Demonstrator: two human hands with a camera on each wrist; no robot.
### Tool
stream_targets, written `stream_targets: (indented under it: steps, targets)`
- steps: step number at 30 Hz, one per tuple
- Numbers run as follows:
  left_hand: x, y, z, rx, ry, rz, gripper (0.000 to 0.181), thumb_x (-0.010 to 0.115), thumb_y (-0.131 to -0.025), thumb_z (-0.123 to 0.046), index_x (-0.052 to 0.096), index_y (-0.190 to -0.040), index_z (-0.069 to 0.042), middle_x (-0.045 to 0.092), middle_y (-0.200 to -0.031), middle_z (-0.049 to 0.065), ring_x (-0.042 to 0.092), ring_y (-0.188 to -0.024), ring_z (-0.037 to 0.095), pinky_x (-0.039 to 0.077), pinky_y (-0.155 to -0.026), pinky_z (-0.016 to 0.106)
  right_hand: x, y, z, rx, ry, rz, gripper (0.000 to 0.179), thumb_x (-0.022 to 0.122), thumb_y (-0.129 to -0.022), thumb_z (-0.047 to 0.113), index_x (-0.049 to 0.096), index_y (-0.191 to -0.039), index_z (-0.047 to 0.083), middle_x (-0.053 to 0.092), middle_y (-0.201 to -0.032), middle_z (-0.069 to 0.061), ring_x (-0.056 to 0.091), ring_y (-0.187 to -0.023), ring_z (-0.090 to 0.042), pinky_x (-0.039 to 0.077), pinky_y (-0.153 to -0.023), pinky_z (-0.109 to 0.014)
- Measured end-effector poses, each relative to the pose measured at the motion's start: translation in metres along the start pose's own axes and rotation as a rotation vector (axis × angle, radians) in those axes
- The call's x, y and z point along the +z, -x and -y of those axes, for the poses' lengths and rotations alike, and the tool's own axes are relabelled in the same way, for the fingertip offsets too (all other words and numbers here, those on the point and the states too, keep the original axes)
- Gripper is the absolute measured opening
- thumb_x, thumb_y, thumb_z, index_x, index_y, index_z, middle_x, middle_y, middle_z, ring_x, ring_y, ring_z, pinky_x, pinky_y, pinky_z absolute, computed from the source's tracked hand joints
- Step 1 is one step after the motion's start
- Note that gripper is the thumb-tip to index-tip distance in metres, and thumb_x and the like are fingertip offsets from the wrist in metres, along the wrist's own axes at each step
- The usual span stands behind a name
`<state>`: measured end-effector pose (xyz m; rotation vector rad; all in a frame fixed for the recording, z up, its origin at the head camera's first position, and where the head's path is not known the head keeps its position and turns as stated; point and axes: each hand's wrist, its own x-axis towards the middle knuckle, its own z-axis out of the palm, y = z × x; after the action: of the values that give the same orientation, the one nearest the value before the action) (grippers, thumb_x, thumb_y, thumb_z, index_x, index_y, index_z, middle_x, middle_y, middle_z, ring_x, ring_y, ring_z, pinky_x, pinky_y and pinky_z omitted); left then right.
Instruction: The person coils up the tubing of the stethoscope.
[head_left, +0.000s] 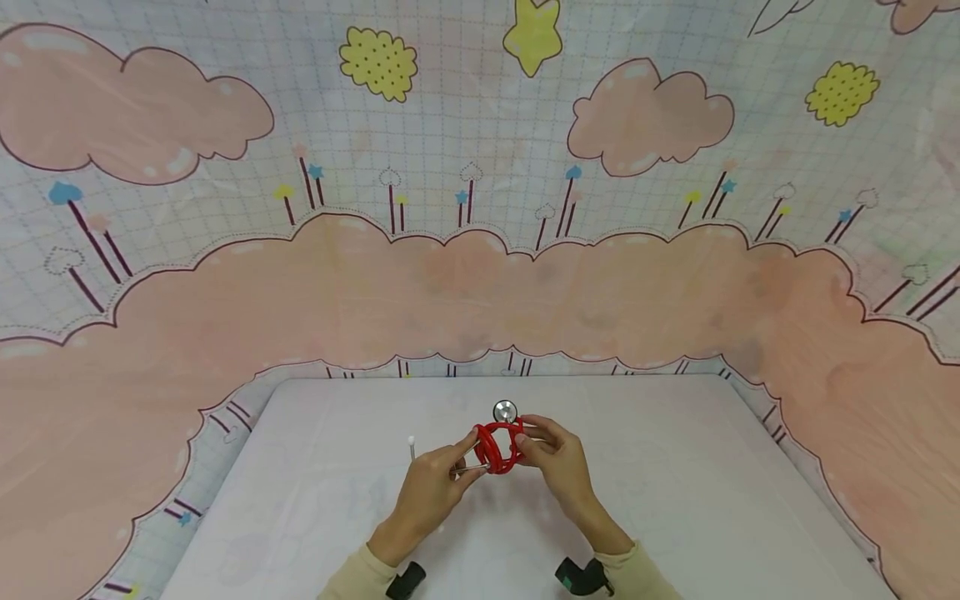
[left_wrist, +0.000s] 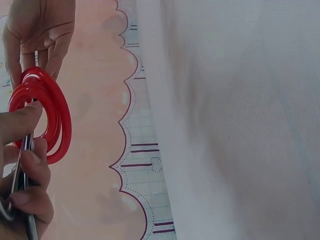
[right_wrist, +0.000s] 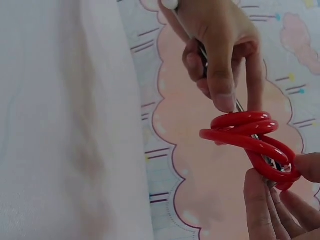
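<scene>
A stethoscope with coiled red tubing (head_left: pixel 489 454) is held up between both hands over the white table. My left hand (head_left: pixel 429 487) grips its metal ear tubes (left_wrist: pixel 31 227), fingers curled round them beside the coil. One white ear tip (head_left: pixel 411 442) sticks out past the back of that hand. On the other side, my right hand (head_left: pixel 562 462) pinches the looped tubing between thumb and fingers near the round silver chest piece (head_left: pixel 506 411). In the right wrist view, the red loops (right_wrist: pixel 245 140) wrap around the metal part, and the right fingers partly hide the chest piece end.
The white tabletop (head_left: pixel 300 517) spreads out below and around the hands. Behind it hangs a patterned cloth (head_left: pixel 525 292) with pink clouds, beyond the table's far edge. Dark wrist cameras (head_left: pixel 583 575) sit at both sleeve cuffs.
</scene>
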<state>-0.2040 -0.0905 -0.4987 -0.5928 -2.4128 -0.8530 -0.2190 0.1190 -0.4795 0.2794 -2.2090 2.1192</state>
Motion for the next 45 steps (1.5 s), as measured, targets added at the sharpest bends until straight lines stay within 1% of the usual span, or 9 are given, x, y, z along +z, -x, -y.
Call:
stream_targets:
  steps: [4,11,15,19,24,29,34,39,45]
  targets:
    - [-0.001,-0.001,0.002,-0.006,0.032,0.025,0.061,0.085,-0.075,-0.020,0.064,-0.132,-0.014,0.066,-0.070,-0.008,0.049,-0.062,0.002,0.046,-0.058,0.012,-0.001,-0.001,-0.002,0.024,-0.009,0.007,0.041,0.071,-0.091,0.019,0.061,-0.128,0.004,0.067,-0.117,-0.020,0.073,-0.094,-0.022,0.060,-0.076,-0.031]
    - [-0.001,-0.006,0.008,-0.008,0.101,0.061,0.061,0.084,-0.077,-0.017,0.062,-0.134,-0.014,0.071,-0.077,-0.004,0.055,-0.063,0.003,0.048,-0.059,0.014,-0.001,-0.004,-0.004,0.012,0.025,0.000,0.043,0.070,-0.092,0.023,0.060,-0.129,0.003,0.067,-0.117,-0.020,0.072,-0.095,-0.020,0.060,-0.076,-0.031]
    - [0.001,-0.009,0.011,-0.030,0.140,0.095,0.060,0.083,-0.078,-0.016,0.062,-0.135,-0.014,0.068,-0.075,-0.005,0.055,-0.065,0.003,0.048,-0.059,0.015,-0.001,-0.008,-0.007,0.053,0.011,-0.007,0.041,0.070,-0.092,0.023,0.060,-0.128,0.005,0.067,-0.118,-0.018,0.071,-0.098,-0.021,0.060,-0.076,-0.032]
    - [0.005,-0.013,0.018,-0.065,0.190,0.132,0.058,0.081,-0.081,-0.016,0.061,-0.135,-0.015,0.067,-0.077,-0.006,0.053,-0.068,0.001,0.049,-0.060,0.016,-0.002,-0.014,-0.011,0.090,-0.009,-0.020,0.038,0.068,-0.094,0.020,0.061,-0.128,0.005,0.067,-0.116,-0.018,0.070,-0.097,-0.020,0.060,-0.077,-0.034]
    - [0.012,-0.018,0.027,-0.117,0.246,0.167,0.057,0.081,-0.081,-0.015,0.062,-0.134,-0.015,0.063,-0.075,-0.008,0.053,-0.068,0.002,0.049,-0.060,0.017,-0.001,-0.022,-0.019,0.125,-0.035,-0.039,0.036,0.067,-0.094,0.017,0.061,-0.126,0.004,0.068,-0.115,-0.018,0.069,-0.095,-0.019,0.060,-0.078,-0.036]
    - [0.018,-0.020,0.034,-0.179,0.295,0.213,0.053,0.080,-0.081,-0.014,0.064,-0.132,-0.014,0.063,-0.074,-0.008,0.053,-0.067,0.004,0.048,-0.060,0.018,-0.001,-0.029,-0.030,0.189,-0.108,-0.058,0.034,0.066,-0.093,0.013,0.062,-0.125,0.001,0.070,-0.109,-0.014,0.068,-0.092,-0.019,0.060,-0.079,-0.040]
    - [0.023,-0.021,0.042,-0.242,0.327,0.263,0.052,0.079,-0.082,-0.015,0.064,-0.132,-0.014,0.064,-0.076,-0.006,0.053,-0.069,0.006,0.047,-0.061,0.019,0.000,-0.034,-0.041,0.238,-0.151,-0.055,0.034,0.064,-0.093,0.011,0.060,-0.125,0.000,0.070,-0.104,-0.008,0.068,-0.089,-0.017,0.060,-0.080,-0.040]
    - [0.028,-0.021,0.047,-0.275,0.343,0.299,0.051,0.079,-0.083,-0.014,0.064,-0.132,-0.013,0.064,-0.076,-0.005,0.052,-0.068,0.006,0.045,-0.059,0.019,0.001,-0.037,-0.052,0.269,-0.157,-0.048,0.037,0.064,-0.094,0.014,0.058,-0.128,-0.001,0.071,-0.103,-0.007,0.067,-0.088,-0.016,0.059,-0.083,-0.040]
    - [0.034,-0.019,0.055,-0.253,0.332,0.349,0.047,0.076,-0.084,-0.010,0.064,-0.130,-0.010,0.064,-0.076,-0.004,0.051,-0.068,0.005,0.044,-0.059,0.019,0.001,-0.037,-0.063,0.311,-0.167,-0.049,0.043,0.067,-0.093,0.021,0.057,-0.129,-0.001,0.070,-0.104,-0.006,0.067,-0.089,-0.016,0.059,-0.085,-0.039]
